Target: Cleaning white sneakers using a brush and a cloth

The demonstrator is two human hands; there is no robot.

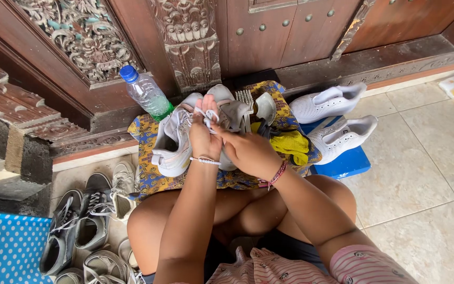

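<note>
Your left hand [204,138] pinches the white lace [208,113], your right hand [248,152] grips the pale sneaker [177,139], probably by its tongue, over the patterned cloth [148,176] before your knees.

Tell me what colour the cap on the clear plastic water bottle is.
Blue. The bottle cap shows best in the head view, the only one.

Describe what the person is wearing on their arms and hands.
Both arms are bare below short sleeves of a pink top with thin darker stripes and small dark figures. The left hand has a thin pale beaded bracelet at the wrist. The right hand has a reddish-pink braided cord bracelet. No gloves or rings are visible.
</note>
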